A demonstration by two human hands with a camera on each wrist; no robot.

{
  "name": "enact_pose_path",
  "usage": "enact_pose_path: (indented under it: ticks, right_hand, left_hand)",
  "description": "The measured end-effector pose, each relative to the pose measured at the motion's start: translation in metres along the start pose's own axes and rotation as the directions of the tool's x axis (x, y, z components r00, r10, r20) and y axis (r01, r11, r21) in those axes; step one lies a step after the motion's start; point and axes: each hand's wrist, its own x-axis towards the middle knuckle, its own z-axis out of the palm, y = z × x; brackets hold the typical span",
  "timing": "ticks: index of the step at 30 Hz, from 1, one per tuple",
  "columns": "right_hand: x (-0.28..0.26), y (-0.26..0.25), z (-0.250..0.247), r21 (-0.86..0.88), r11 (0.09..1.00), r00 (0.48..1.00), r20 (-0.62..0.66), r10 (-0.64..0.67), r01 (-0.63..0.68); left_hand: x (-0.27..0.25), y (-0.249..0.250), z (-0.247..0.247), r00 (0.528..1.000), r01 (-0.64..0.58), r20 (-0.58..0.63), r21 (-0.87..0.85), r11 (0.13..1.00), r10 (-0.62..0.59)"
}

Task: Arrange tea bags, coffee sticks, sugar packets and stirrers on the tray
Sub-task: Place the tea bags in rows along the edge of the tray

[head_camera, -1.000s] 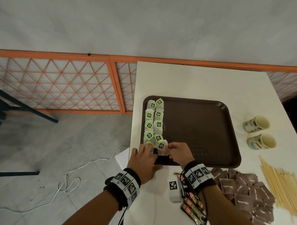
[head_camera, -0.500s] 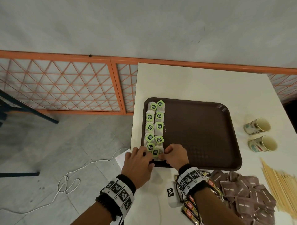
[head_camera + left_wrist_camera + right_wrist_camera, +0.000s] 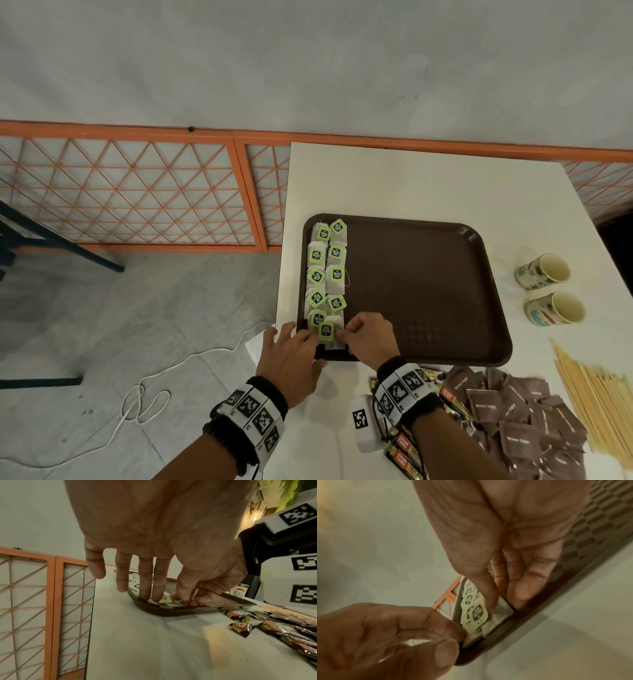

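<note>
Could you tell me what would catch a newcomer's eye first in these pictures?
Most striking are the green-tagged tea bags, lined in two columns along the left side of the brown tray. At the tray's near left corner, the left hand and right hand meet over the nearest tea bag. Brown sugar packets and wooden stirrers wait on the table near right.

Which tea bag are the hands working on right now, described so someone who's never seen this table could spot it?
Find the brown tray on the white table; two columns of green-tagged tea bags run down its left side. The one you want is the tea bag at the near end of the right column, by the tray's front rim. Unlike the others, it has the left hand and right hand touching it.
</note>
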Motion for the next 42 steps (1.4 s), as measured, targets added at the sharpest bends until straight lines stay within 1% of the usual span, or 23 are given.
enact_pose_path:
  ticks: [2, 4, 6, 8, 9, 11, 13, 17, 20, 22, 25, 29, 32, 35, 40, 42]
  right_hand:
    - [-0.002, -0.001, -0.003, -0.009, 1.0, 1.0, 0.003, -0.001, 0.001]
    - [-0.001, -0.003, -0.008, 0.003, 1.0, 1.0, 0.0, 0.002, -0.002]
    - [0.004, -0.01, -0.016, -0.006, 1.0, 1.0, -0.021, -0.02, 0.02]
    - [0.017, -0.024, -0.027, -0.008, 0.999, 0.997, -0.059, -0.052, 0.052]
    - [0.027, -0.032, -0.032, -0.001, 0.998, 0.995, -0.083, -0.06, 0.06]
    - [0.05, -0.05, -0.039, 0.01, 0.998, 0.989, -0.134, -0.062, 0.064]
    - [0.071, -0.066, -0.042, 0.014, 0.999, 0.985, -0.168, -0.042, 0.045]
    - [0.1, -0.088, -0.037, -0.044, 0.999, 0.984, -0.179, -0.017, 0.009]
    - [0.112, -0.094, -0.027, -0.115, 0.993, 0.988, -0.155, -0.002, -0.016]
    - [0.115, -0.094, -0.022, -0.149, 0.989, 0.991, -0.136, -0.006, -0.014]
    - [0.116, -0.094, -0.019, -0.142, 0.989, 0.99, -0.142, 0.007, -0.028]
    - [0.117, -0.091, -0.019, -0.131, 0.991, 0.989, -0.146, -0.008, -0.011]
    - [0.117, -0.086, -0.024, -0.084, 0.996, 0.988, -0.153, -0.009, -0.004]
    - [0.117, -0.081, -0.028, -0.082, 0.997, 0.986, -0.164, -0.005, -0.008]
    - [0.117, -0.077, -0.032, -0.074, 0.996, 0.988, -0.145, -0.051, 0.04]
    - [0.113, -0.073, -0.041, -0.064, 0.997, 0.986, -0.155, -0.059, 0.05]
  left_hand:
    - [0.0, 0.0, -0.001, 1.0, 0.009, -0.013, -0.018, 1.0, -0.01]
    - [0.0, -0.001, -0.003, 0.998, 0.021, -0.055, -0.065, 0.998, -0.025]
    - [0.004, -0.004, -0.009, 0.99, 0.042, -0.124, -0.157, 0.987, -0.062]
    - [0.013, -0.008, -0.018, 0.976, 0.087, -0.17, -0.272, 0.958, -0.137]
    - [0.019, -0.011, -0.022, 0.969, 0.121, -0.166, -0.323, 0.939, -0.182]
    - [0.03, -0.016, -0.03, 0.958, 0.198, -0.118, -0.384, 0.902, -0.26]
    - [0.036, -0.018, -0.034, 0.954, 0.244, -0.058, -0.419, 0.875, -0.294]
    - [0.039, -0.018, -0.031, 0.952, 0.259, -0.023, -0.475, 0.841, -0.306]
    - [0.043, -0.022, -0.024, 0.952, 0.265, -0.005, -0.493, 0.828, -0.308]
    - [0.045, -0.025, -0.021, 0.957, 0.247, -0.009, -0.505, 0.827, -0.291]
    - [0.046, -0.027, -0.019, 0.962, 0.226, -0.022, -0.498, 0.837, -0.273]
    - [0.046, -0.029, -0.016, 0.962, 0.222, -0.028, -0.493, 0.841, -0.271]
    - [0.046, -0.028, -0.016, 0.962, 0.209, -0.05, -0.501, 0.84, -0.269]
    - [0.047, -0.027, -0.017, 0.959, 0.209, -0.062, -0.505, 0.838, -0.276]
    - [0.046, -0.026, -0.016, 0.962, 0.195, -0.058, -0.529, 0.826, -0.265]
    - [0.044, -0.027, -0.016, 0.957, 0.198, -0.078, -0.531, 0.824, -0.279]
